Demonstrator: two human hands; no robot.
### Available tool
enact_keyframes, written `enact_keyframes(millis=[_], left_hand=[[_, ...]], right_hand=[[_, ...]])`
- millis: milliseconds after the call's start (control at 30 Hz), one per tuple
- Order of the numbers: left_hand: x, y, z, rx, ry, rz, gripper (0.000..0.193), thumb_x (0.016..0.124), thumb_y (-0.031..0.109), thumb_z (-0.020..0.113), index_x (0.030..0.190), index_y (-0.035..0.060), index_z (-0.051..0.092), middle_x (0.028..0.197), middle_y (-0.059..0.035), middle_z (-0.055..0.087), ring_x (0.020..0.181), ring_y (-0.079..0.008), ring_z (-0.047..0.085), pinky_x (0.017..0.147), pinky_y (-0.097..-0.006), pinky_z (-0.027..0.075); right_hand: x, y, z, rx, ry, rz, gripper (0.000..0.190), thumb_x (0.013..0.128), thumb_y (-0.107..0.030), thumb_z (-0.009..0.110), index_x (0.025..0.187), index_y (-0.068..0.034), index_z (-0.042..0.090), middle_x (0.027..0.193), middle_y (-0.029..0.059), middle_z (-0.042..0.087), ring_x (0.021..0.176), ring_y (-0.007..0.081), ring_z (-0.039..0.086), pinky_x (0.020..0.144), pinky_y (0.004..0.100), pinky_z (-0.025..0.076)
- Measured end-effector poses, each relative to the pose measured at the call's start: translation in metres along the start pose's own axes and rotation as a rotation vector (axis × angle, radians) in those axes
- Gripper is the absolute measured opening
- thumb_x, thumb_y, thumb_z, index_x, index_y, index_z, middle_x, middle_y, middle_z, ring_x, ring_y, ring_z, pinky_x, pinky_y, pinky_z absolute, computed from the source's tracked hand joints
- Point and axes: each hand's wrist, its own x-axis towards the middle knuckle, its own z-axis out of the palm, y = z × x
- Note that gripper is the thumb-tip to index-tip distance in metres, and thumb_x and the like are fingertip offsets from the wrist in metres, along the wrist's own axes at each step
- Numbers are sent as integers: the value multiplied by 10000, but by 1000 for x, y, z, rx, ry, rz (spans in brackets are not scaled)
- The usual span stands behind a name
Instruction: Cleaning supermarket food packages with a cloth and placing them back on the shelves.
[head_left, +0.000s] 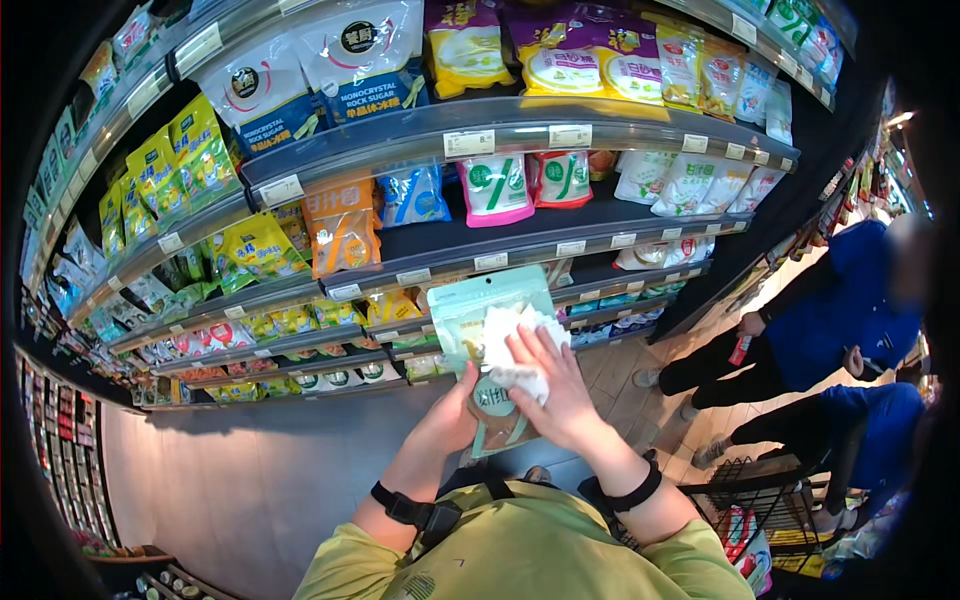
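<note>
A pale green plastic pouch with a punched hang hole is held upright before my chest, in front of the lower shelves. My left hand grips its lower left side, the thumb lying on the front. My right hand presses a crumpled white cloth or tissue flat against the pouch's front, its fingers spread over the wad. The wad hides part of the pouch's print. Behind the pouch runs a shelf edge with price tags.
Shelves curve around the front with bagged goods, among them rock sugar bags and an orange pouch. At the right, two people in blue tops are beside a black wire cart holding packages.
</note>
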Motion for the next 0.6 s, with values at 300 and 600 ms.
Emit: enact_keyframes(millis=[300,600], left_hand=[[-6,16,5,-119,27,-8,513,975,431,277,1351,87,338,1282,-51,493,1139,-183,509,963,-357,421],[10,11,-3,725,524,165,554,953,277,464,1393,24,242,1411,-112,320,1240,-213,392,983,-319,360]], right_hand=[[-19,69,37,2017,-260,765,671,916,-575,342,1339,-56,385,1258,125,514,1132,258,518,958,386,419],[-24,47,23,1846,2,676,423,870,-230,615,1215,-23,485,1055,84,601,896,176,608,756,313,510]])
